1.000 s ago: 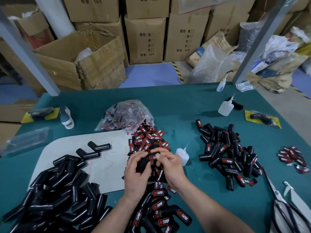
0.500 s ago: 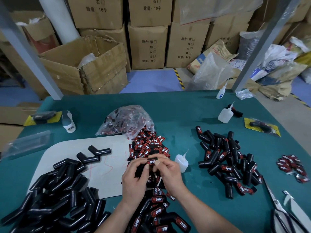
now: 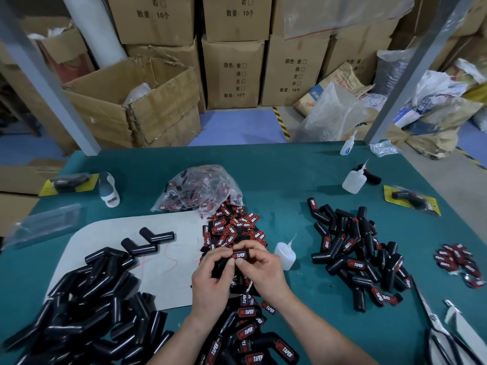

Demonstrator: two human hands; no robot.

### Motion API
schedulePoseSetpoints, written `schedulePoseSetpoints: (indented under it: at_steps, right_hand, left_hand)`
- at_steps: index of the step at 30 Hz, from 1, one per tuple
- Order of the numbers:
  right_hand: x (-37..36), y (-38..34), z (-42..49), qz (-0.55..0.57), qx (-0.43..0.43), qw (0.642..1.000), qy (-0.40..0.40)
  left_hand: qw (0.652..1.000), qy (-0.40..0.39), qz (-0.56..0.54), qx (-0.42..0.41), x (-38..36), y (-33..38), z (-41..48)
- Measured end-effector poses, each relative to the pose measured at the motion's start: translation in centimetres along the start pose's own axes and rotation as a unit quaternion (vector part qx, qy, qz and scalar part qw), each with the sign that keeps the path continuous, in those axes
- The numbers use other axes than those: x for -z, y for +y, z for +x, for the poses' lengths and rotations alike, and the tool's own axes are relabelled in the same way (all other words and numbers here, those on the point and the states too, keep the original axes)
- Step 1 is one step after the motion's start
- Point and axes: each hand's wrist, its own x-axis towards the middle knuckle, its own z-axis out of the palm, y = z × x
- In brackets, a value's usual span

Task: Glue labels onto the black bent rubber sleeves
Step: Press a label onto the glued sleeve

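My left hand (image 3: 210, 279) grips a black bent rubber sleeve (image 3: 222, 264) in front of me above the green table (image 3: 276, 180). A red and black label (image 3: 240, 254) lies on the sleeve's upper end. My right hand (image 3: 263, 272) pinches that end, its fingers around the label. Unlabelled sleeves (image 3: 79, 312) are heaped at the left. Labelled sleeves (image 3: 353, 256) pile up at the right, and more (image 3: 250, 335) lie under my wrists. Loose labels (image 3: 232, 227) lie just beyond my hands.
A small glue bottle (image 3: 284, 254) stands right of my hands; two more (image 3: 354, 179) (image 3: 347, 146) are at the back right. A plastic bag of labels (image 3: 200, 188), a white board (image 3: 126, 248), scissors (image 3: 448, 335), a small label heap (image 3: 458, 262) and cardboard boxes (image 3: 137, 106) surround the work area.
The view has tilted up a little. My hands have turned the sleeve, and the label now faces up along its upper end between my fingers.
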Motion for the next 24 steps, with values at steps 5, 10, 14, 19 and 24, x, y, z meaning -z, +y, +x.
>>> schedulePoseSetpoints:
  at_steps: [5, 10, 14, 19, 24]
  right_hand:
    - [0.2, 0.1, 0.1, -0.021, 0.002, 1.000, -0.006]
    - [0.0, 0.3, 0.0, 0.011, -0.016, 1.000, -0.007]
    - [-0.1, 0.4, 0.1, 0.045, -0.028, 0.999, 0.010]
    - [-0.1, 0.5, 0.1, 0.045, -0.036, 0.998, 0.022]
    - [-0.3, 1.1, 0.2, 0.060, -0.065, 0.995, 0.051]
  left_hand:
    - [1.000, -0.013, 0.000, -0.010, 0.1, 0.2, -0.1]
    - [1.000, 0.009, -0.026, 0.011, -0.1, 0.0, 0.0]
    - [0.999, 0.020, -0.039, 0.014, -0.2, -0.2, 0.0]
    - [1.000, 0.007, -0.008, -0.018, -0.2, -0.2, 0.0]
    - [0.999, -0.013, 0.024, -0.040, 0.0, -0.2, 0.0]
